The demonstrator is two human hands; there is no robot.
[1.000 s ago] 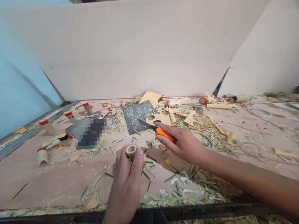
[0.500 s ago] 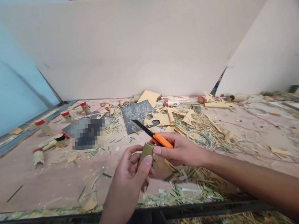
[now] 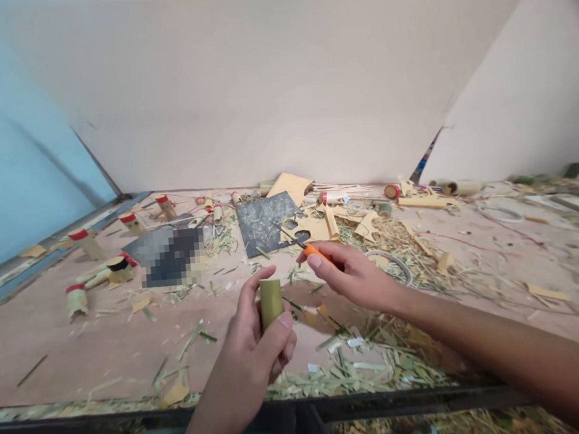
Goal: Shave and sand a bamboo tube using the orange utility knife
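Note:
A short green bamboo tube (image 3: 271,302) stands nearly upright in my left hand (image 3: 259,343), with the fingers and thumb closed round its lower part. To the right of it, my right hand (image 3: 351,272) grips a utility knife (image 3: 317,251) by the orange handle. The dark blade points up and to the left, over a dark grey board (image 3: 262,222) lying on the table. Knife and tube are apart. Green and pale bamboo shavings (image 3: 352,376) lie on the table below both hands.
Several bamboo pieces with red tops (image 3: 84,243) stand at the left. A roll of tape (image 3: 398,266) lies by my right wrist, among yellow sheet scraps (image 3: 368,226) and shavings. Behind the table (image 3: 104,352) leans a large pale panel (image 3: 258,79).
My right hand has drawn the knife away from the tube, slightly up and right, and the blade now looks thinner, edge-on. The tube has turned more upright in my left hand.

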